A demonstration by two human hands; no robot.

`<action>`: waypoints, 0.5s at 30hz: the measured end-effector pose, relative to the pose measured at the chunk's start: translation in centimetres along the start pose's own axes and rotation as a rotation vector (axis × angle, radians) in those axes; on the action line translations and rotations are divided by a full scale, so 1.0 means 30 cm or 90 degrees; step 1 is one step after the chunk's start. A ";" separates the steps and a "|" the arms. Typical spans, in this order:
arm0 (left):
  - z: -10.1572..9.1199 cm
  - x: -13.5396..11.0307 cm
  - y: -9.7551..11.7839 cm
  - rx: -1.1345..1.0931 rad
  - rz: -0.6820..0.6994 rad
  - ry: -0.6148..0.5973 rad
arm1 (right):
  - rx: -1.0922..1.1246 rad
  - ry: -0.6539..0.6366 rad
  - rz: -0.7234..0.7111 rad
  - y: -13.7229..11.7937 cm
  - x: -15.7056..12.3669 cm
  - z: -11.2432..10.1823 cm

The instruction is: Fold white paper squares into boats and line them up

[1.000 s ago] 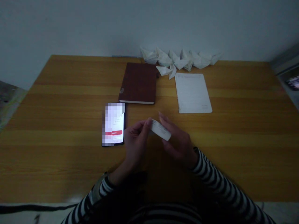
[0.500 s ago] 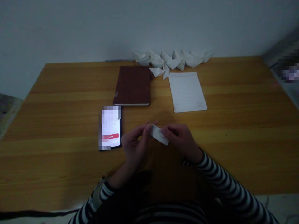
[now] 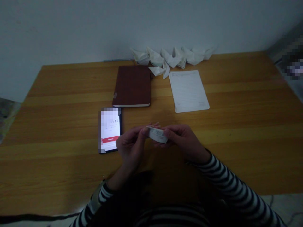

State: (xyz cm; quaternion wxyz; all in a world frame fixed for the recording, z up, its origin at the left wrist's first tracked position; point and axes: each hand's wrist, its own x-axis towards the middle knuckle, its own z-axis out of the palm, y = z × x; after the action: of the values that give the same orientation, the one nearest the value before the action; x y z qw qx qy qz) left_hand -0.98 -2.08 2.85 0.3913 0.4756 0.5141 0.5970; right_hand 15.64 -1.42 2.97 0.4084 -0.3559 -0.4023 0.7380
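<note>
A small folded strip of white paper [image 3: 157, 135] with faint print is held up between my two hands, above the near middle of the table. My left hand [image 3: 131, 142] pinches its left end with the thumb on top. At the right end, my right hand [image 3: 183, 138] grips it between thumb and fingers. The strip bows slightly, and some fingertips behind it are partly hidden. Just left of my left hand lies a phone [image 3: 110, 130] with its screen lit.
Beyond my hands, a dark red notebook [image 3: 132, 85] lies shut, with a lined sheet of paper [image 3: 189, 91] to its right. Several folded white paper shapes [image 3: 174, 58] stand along the wall at the back edge of the wooden table [image 3: 241, 126].
My hands have shifted slightly left and a little apart. The paper strip has turned nearer to level and now curves. The phone's screen shows digits more plainly.
</note>
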 end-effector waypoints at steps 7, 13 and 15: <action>0.015 -0.005 -0.009 -0.027 -0.008 0.006 | -0.153 0.064 -0.088 -0.002 0.004 -0.007; 0.008 -0.010 -0.020 -0.020 -0.045 0.017 | -0.254 0.142 -0.140 0.002 -0.003 0.005; 0.005 -0.014 -0.023 -0.014 -0.062 0.021 | -0.299 0.178 -0.169 0.003 -0.007 0.016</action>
State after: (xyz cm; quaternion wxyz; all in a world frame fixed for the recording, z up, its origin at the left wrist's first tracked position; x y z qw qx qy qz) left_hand -0.74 -2.32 2.11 0.4167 0.4354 0.5366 0.5907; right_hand 15.30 -1.80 3.13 0.4589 -0.4832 -0.5449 0.5089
